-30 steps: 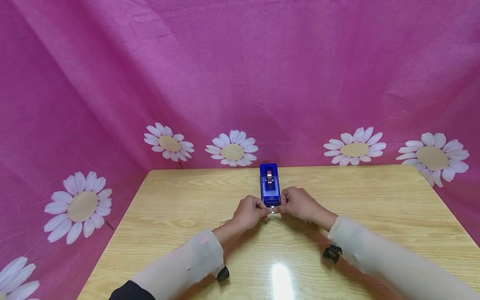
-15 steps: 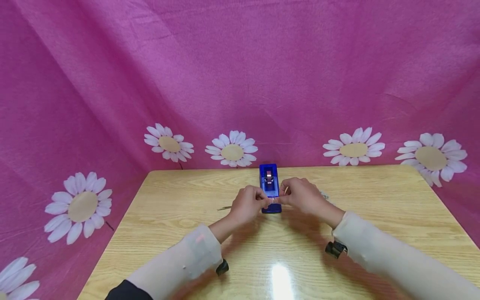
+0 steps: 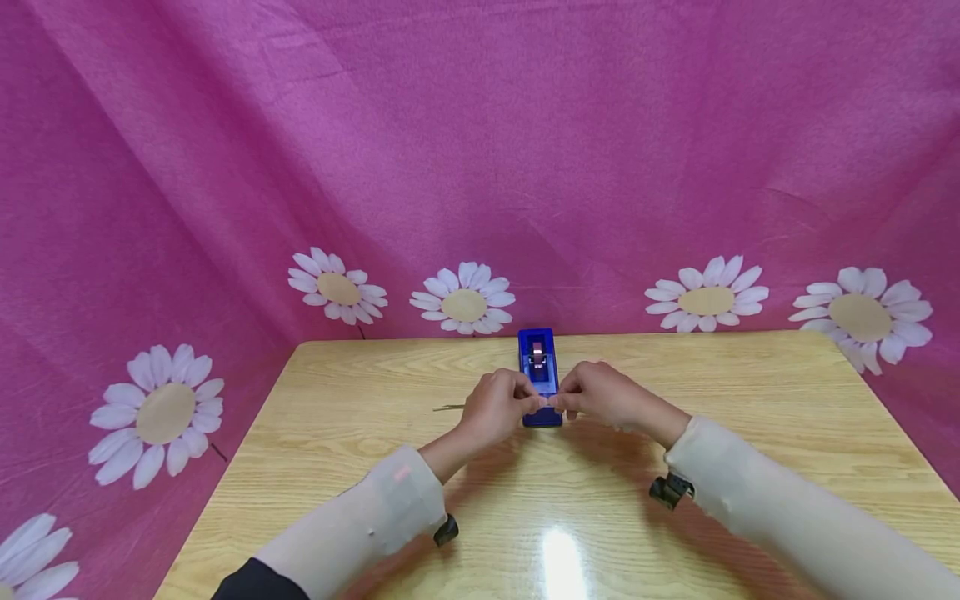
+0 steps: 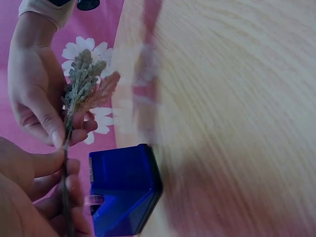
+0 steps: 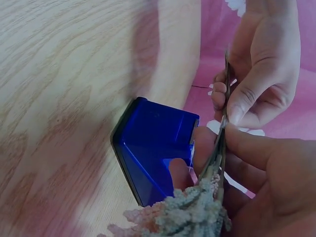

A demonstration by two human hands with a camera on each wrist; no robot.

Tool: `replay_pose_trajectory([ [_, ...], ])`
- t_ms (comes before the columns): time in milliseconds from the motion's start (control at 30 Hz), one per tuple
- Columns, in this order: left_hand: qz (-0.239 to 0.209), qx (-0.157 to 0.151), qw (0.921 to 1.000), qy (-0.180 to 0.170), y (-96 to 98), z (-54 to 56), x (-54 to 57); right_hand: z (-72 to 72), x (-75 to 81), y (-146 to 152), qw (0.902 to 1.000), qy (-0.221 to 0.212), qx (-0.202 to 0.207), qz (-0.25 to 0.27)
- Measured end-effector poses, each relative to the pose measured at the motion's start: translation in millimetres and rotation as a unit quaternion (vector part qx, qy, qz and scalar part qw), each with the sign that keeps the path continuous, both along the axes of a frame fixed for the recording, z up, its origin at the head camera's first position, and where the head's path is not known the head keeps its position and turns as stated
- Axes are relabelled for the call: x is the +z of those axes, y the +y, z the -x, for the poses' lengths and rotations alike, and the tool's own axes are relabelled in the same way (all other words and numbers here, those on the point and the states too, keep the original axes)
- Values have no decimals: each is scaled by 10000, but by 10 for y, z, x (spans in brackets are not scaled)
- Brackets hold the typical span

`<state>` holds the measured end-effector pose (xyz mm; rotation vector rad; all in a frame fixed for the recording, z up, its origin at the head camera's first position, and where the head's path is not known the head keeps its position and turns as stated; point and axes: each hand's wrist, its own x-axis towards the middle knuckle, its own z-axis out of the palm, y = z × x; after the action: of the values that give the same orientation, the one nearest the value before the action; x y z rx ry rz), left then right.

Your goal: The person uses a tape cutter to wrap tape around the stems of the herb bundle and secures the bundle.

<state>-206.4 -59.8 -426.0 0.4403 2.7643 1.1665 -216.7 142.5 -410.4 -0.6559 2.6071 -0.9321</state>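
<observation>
A small bunch of dried flowers [image 5: 182, 212], with pale green and pinkish heads on thin stems, is held level between both hands. My left hand [image 3: 495, 407] pinches the stems [image 4: 66, 197] toward their bare ends, thumb against the curled fingers. My right hand [image 3: 603, 394] grips them nearer the heads. The thumb tips of both hands almost meet. Between them a small pale, shiny patch shows on the stems in the right wrist view; whether it is tape is unclear. Just under the fingertips stands a blue tape dispenser [image 3: 536, 367], its near end partly covered.
The dispenser stands on a wooden table [image 3: 360, 433] near its back edge, with a roll of tape [image 4: 94, 200] inside. Behind hangs a pink cloth [image 3: 570, 167] printed with white daisies. Wrist-worn cameras [image 3: 670, 492] hang under the sleeves.
Both hands have risen slightly from the dispenser's near edge to over its front part, mostly in the first half second. Stem ends now show clearly left of the left hand.
</observation>
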Motion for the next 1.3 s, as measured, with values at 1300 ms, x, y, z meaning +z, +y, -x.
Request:
replay_pose_trajectory([
  [1300, 211, -606, 9968, -476, -5, 130, 92, 10, 44, -39, 9987, 458, -189, -102],
])
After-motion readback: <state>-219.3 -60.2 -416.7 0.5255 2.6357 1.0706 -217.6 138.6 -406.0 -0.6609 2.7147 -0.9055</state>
